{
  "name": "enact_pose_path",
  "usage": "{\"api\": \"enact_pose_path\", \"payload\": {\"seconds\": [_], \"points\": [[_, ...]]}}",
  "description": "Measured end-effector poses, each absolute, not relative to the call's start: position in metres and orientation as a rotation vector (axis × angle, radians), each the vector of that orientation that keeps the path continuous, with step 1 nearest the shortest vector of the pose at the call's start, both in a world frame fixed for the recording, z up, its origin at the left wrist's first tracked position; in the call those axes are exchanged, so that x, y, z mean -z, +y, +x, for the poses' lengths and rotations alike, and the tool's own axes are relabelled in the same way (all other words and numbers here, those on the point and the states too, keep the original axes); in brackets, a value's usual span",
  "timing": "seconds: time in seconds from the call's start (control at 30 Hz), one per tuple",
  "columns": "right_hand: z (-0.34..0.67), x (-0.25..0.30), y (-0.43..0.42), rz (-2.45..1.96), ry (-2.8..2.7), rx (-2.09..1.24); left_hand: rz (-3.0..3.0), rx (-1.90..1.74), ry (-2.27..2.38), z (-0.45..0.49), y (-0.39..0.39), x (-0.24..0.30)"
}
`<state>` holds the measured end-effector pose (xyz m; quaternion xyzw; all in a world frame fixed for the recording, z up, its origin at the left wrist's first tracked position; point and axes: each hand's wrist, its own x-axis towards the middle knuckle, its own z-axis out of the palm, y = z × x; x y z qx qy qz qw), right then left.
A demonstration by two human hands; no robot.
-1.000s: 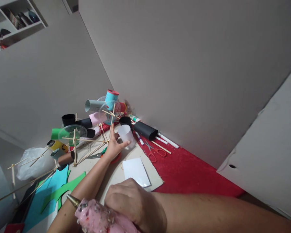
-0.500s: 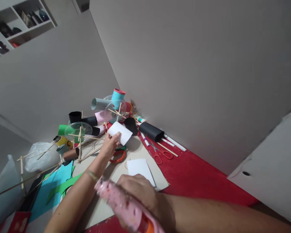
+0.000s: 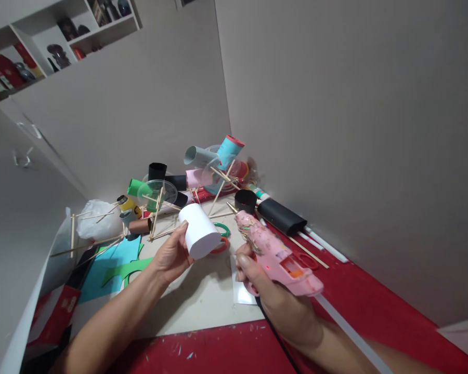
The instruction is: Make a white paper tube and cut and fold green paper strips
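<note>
My left hand (image 3: 175, 251) is closed on a white paper tube (image 3: 199, 231), tilted so its near end faces me; that end looks covered. In my right hand (image 3: 263, 283) is a pink glue gun (image 3: 273, 249), its metal nozzle pointing up and left, close to the tube but apart from it. A long glue stick (image 3: 353, 332) trails out of its back. Beneath my right hand lies a white sheet of paper (image 3: 242, 292). Scissors with green and orange handles (image 3: 221, 244) show partly behind the tube.
Black tubes (image 3: 283, 216) and white sticks rest along the right wall. At the back stand coloured paper tubes, a clear plastic lid (image 3: 157, 195) and stick frames. Blue sheet (image 3: 111, 265), green cutouts and a plastic bag (image 3: 99, 218) lie left. A cord hangs below the glue gun.
My right hand has raised the glue gun and turned it to the left, near the tube. My left hand has turned the white tube so its end shows. The view has shifted left.
</note>
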<state>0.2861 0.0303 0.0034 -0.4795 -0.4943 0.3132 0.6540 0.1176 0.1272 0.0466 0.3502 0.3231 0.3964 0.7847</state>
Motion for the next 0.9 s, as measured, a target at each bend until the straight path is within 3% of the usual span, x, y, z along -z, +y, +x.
{"api": "enact_pose_path", "payload": {"seconds": [0.47,0.9], "points": [[0.284,-0.007,0.037,-1.101,-1.106,-0.812,1.058,-0.873,0.649,0.097,0.117,-0.034],[0.284,0.0,0.042,-1.042,-1.017,-0.989,1.412,-1.184,0.697,0.102,0.099,-0.039]]}}
